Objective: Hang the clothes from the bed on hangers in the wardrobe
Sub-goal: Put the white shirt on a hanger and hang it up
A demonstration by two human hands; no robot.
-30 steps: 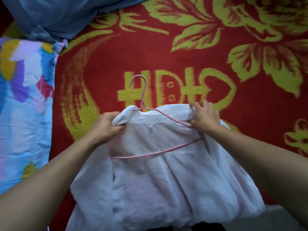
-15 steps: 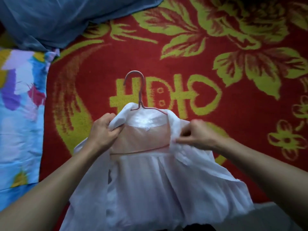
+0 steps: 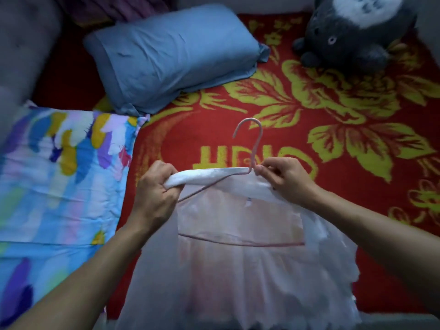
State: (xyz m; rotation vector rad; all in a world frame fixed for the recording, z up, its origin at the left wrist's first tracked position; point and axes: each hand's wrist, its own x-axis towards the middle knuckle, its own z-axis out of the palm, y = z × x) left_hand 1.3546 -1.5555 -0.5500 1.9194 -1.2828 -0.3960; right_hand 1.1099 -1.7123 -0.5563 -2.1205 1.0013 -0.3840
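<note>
Our left hand [image 3: 154,194] gripped the collar of the sheer white shirt [image 3: 238,270], draped on the thin pink wire hanger [image 3: 252,148]; our right hand [image 3: 285,182] pinched cloth beside its hook. We judged both shoulders needed seating evenly.

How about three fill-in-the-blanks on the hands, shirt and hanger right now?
1. The left hand grips the collar of a shirt coloured ____.
2. The right hand pinches the shirt beside the hook of a hanger coloured ____.
3. The grey plush toy sits on the blanket at the far ____.
Missing words: white; pink; right.
</note>
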